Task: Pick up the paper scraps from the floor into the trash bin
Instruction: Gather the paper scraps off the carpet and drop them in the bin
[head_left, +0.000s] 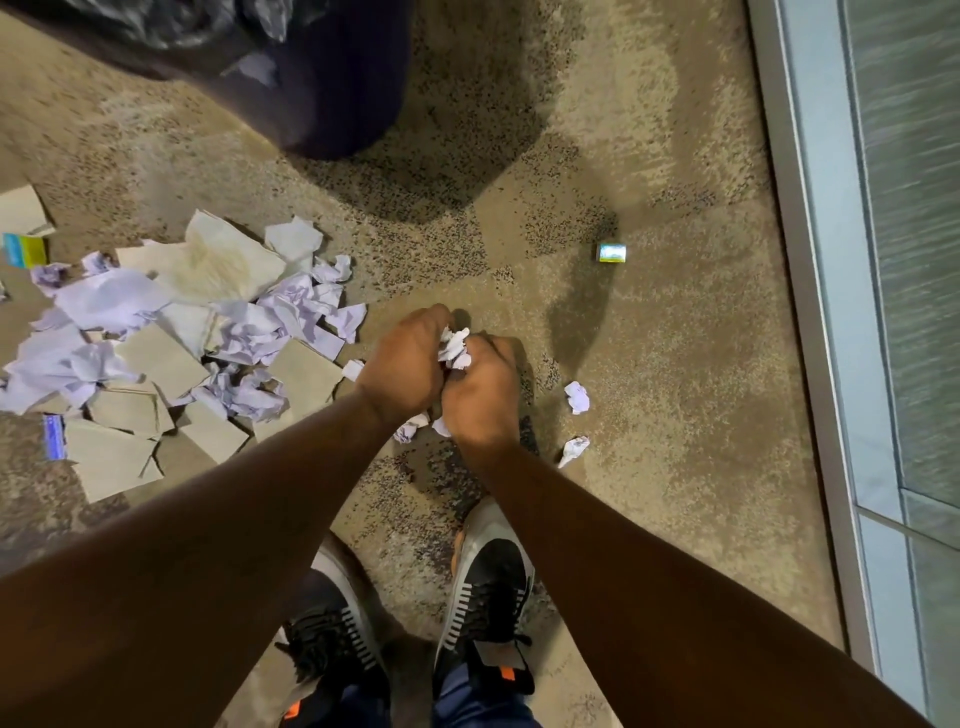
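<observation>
Bunching a wad of white paper (454, 347) between both hands: left hand (408, 364) and right hand (480, 395) are pressed close together just above the carpet (649, 364), fingers of each curled round the crumpled wad, which pokes out at the top between them. More white bits show under the hands, one scrap (408, 430) at the left wrist.

Two loose scraps lie right of the hands: a crumpled ball (577, 397) and a twisted strip (573, 451), long axis running lower-left to upper-right. Farther up-right sits a small box (611, 253), green and blue print, text too small to read.

Big pile of paper (171, 332) spreads left of the hands: crumpled white sheets mixed with flat tan cardboard pieces, no common direction. A blue card (54, 437) at the pile's lower-left edge and a teal-yellow box (23, 250) at far left carry print, unreadable.

Trash bin (311, 78) with black bag stands at the top, well apart from the hands. Two dark sneakers (488, 587) at bottom, toes pointing up-frame. Glass wall (893, 260) runs along the right.
</observation>
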